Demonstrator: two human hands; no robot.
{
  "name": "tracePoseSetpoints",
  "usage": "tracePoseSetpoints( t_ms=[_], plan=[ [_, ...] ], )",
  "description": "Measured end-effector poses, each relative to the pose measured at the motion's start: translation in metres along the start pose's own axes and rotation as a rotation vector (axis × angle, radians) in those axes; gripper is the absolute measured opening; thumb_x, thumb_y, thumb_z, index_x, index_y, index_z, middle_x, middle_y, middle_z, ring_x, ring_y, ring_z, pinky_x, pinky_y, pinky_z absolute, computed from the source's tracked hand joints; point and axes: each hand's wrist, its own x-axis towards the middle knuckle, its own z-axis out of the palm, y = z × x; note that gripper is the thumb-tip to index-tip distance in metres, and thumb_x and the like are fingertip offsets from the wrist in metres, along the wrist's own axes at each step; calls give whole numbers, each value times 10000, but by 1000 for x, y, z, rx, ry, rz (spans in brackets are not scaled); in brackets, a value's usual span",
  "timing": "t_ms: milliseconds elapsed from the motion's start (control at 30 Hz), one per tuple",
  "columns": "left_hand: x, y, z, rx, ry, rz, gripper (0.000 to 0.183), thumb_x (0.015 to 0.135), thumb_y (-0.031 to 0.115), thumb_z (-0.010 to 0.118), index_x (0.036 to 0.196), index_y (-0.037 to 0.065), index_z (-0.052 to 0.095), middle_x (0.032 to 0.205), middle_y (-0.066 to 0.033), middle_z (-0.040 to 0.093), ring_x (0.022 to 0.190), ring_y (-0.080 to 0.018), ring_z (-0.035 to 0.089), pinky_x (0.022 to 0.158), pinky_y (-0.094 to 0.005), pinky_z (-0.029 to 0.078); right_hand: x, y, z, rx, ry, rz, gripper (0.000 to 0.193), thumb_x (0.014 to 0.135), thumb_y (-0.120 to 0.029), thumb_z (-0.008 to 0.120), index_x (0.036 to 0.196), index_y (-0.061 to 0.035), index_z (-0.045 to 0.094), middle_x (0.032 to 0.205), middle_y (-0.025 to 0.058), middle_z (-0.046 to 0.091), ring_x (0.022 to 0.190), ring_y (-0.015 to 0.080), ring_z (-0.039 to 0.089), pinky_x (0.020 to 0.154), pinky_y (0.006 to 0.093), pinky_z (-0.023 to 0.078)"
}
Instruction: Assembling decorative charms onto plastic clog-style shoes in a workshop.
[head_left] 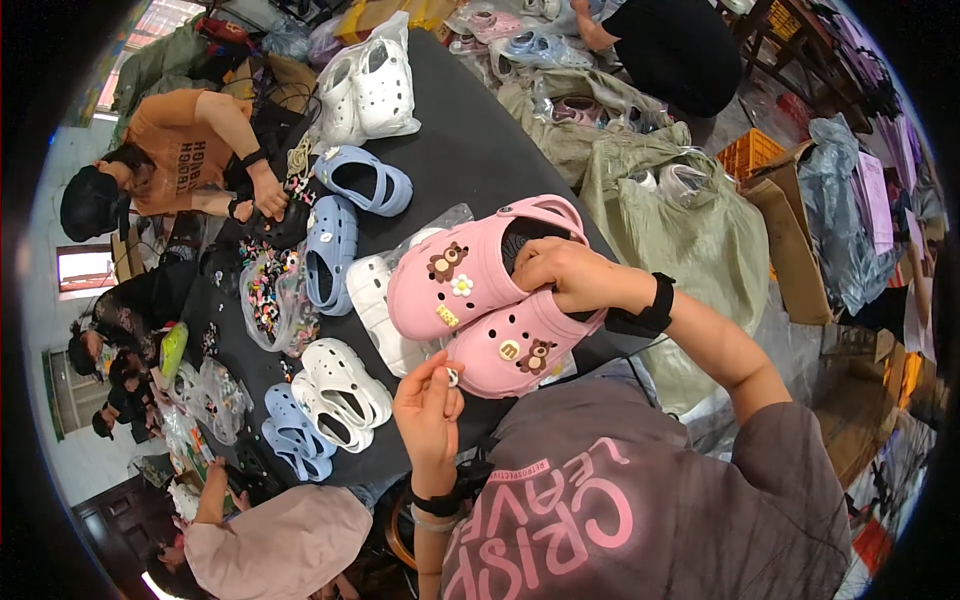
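Observation:
My right hand (565,272) grips a pair of pink clogs at their heel openings, fingers curled over the inner sides. The upper pink clog (412,298) carries a brown bear charm (447,262), a white flower charm (461,286) and a small yellow charm. On the lower pink clog (473,368) sit a round cream charm (509,350) and another bear charm (537,356). Close to that clog's toe, my left hand (430,410) pinches a small white-and-dark shoe charm (453,378) between thumb and fingertips. White clogs (375,315) lie partly hidden behind the pink pair.
Blue clogs (332,255) and white clogs (343,395) lie on the dark table (465,120), near a clear bag of colourful charms (275,300). Bagged white clogs (385,90) stand farther back. A green sack (680,240) lies to the right. Co-workers sit along the left.

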Motion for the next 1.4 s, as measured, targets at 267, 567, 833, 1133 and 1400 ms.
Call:
tracePoseSetpoints(
  t_ms=[267,567,833,1133,1400],
  plan=[
    [2,-2,13,-288,-77,-142,364,973,63,473,1316,-57,461,1056,-113,560,617,-81,375,517,-197,307,-9,1,4,-88,39,100,287,652,40,600,909,-48,689,923,86,675,937,272,604,803,379,481],
    [-4,1,16,270,16,35,460,864,-103,563,1309,-50,460,1099,-153,607,643,-27,458,539,-172,377,-18,1,2,-46,64,130,273,627,62,602,876,-23,675,881,90,658,925,275,585,825,369,465],
    [-5,-7,7,389,-27,254,340,762,-136,692,1073,-34,598,1107,-109,626,650,-4,479,590,-137,399,-18,1,-2,-48,11,86,282,631,57,604,888,-31,681,883,83,657,933,264,584,829,363,463],
    [-1,-8,9,592,-42,379,375,736,-121,717,1090,-15,647,1027,-34,518,620,-16,390,565,-158,335,-17,2,-2,-21,11,73,274,635,57,599,885,-23,678,884,80,660,940,257,585,835,365,461],
    [18,-6,29,808,-199,334,367,766,-44,723,1124,4,662,958,14,535,636,-29,381,560,-167,306,-18,20,-11,-153,-29,90,257,655,32,603,888,-33,690,878,77,667,943,263,594,837,366,457]
  ],
)
